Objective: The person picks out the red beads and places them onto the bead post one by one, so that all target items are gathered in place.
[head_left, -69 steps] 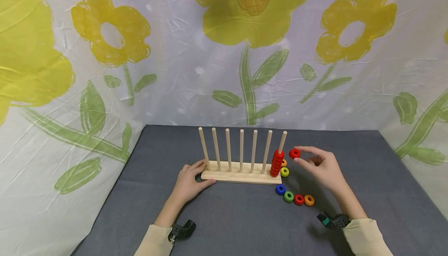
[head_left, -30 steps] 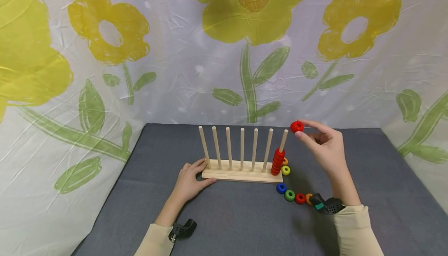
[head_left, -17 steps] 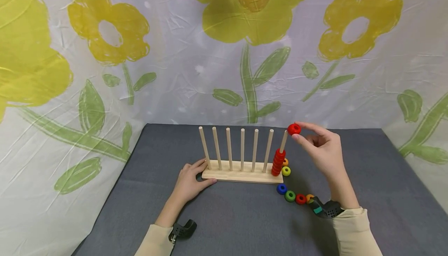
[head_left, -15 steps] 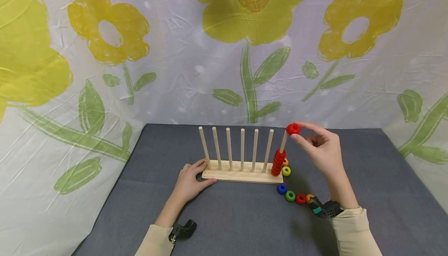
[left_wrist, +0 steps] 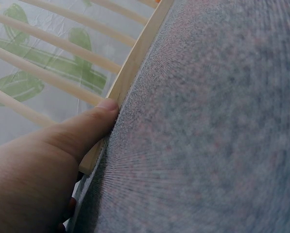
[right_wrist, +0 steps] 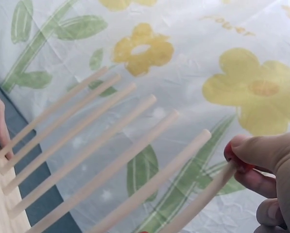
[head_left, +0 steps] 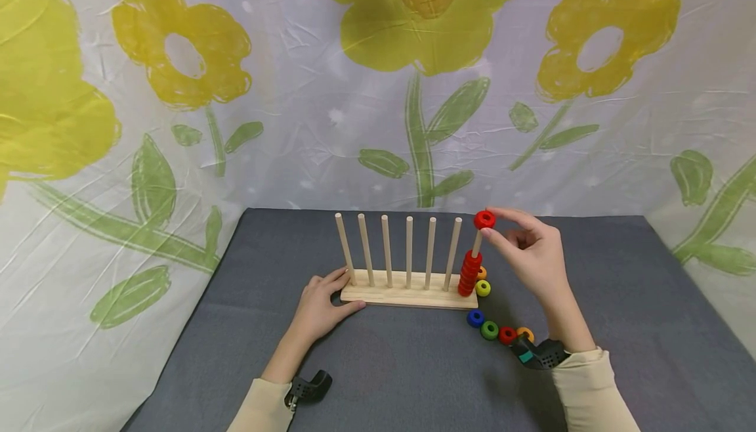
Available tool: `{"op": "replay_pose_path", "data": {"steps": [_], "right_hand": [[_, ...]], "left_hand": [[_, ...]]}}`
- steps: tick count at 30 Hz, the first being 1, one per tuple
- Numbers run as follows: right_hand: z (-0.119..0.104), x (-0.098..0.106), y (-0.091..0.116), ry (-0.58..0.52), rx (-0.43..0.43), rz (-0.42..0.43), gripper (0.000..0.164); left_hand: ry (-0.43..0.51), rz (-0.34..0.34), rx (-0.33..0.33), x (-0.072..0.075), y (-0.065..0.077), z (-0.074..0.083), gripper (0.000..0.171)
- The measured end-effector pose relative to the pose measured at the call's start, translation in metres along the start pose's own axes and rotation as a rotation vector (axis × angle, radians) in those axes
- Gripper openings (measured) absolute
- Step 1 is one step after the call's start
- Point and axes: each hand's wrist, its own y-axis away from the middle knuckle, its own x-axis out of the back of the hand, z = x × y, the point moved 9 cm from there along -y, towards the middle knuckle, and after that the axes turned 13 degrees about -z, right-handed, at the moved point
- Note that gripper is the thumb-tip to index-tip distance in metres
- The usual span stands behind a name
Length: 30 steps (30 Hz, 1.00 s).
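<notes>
My right hand [head_left: 534, 251] pinches a red ring bead [head_left: 479, 223] between thumb and forefinger. The bead sits at the top of the rightmost peg [head_left: 476, 245] of a wooden peg stand [head_left: 407, 298]. In the right wrist view the peg's tip meets the bead [right_wrist: 228, 151] under my thumb. Lower on this peg is a stack of several red beads [head_left: 469, 274]; the other pegs are bare. My left hand [head_left: 319, 308] grips the stand's left end. Its thumb lies along the front edge of the base [left_wrist: 130, 75] in the left wrist view, with the other fingers mostly hidden.
Loose beads lie by the stand's right end: yellow [head_left: 478, 292] and orange [head_left: 483, 276] close beside it, then blue [head_left: 470, 321], green [head_left: 483, 334], red [head_left: 503, 339] and another orange one in front. The right wrist camera [head_left: 539, 354] partly overlaps the last. A flowered cloth [head_left: 295, 156] hangs behind.
My right hand has lifted the red bead from beside the stack, then moved it left onto the top of the rightmost peg. The left hand stays on the stand.
</notes>
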Motion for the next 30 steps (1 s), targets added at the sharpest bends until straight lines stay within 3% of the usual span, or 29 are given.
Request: {"op": "replay_pose_path", "data": {"steps": [8, 15, 25, 30], "right_hand": [[0.000, 0.000, 0.000, -0.012, -0.050, -0.004, 0.033], [0.002, -0.001, -0.001, 0.006, -0.044, -0.040, 0.034], [0.042, -0.001, 0.001, 0.054, -0.057, -0.079, 0.037], [0.033, -0.002, 0.001, 0.062, -0.057, -0.089, 0.035]], "left_hand": [[0.011, -0.005, 0.003, 0.000, 0.000, 0.000, 0.080], [-0.002, -0.007, -0.001, 0.000, 0.000, 0.000, 0.080], [0.002, -0.013, 0.005, -0.001, 0.000, -0.001, 0.080], [0.005, -0.011, 0.002, 0.000, 0.000, 0.000, 0.081]]}}
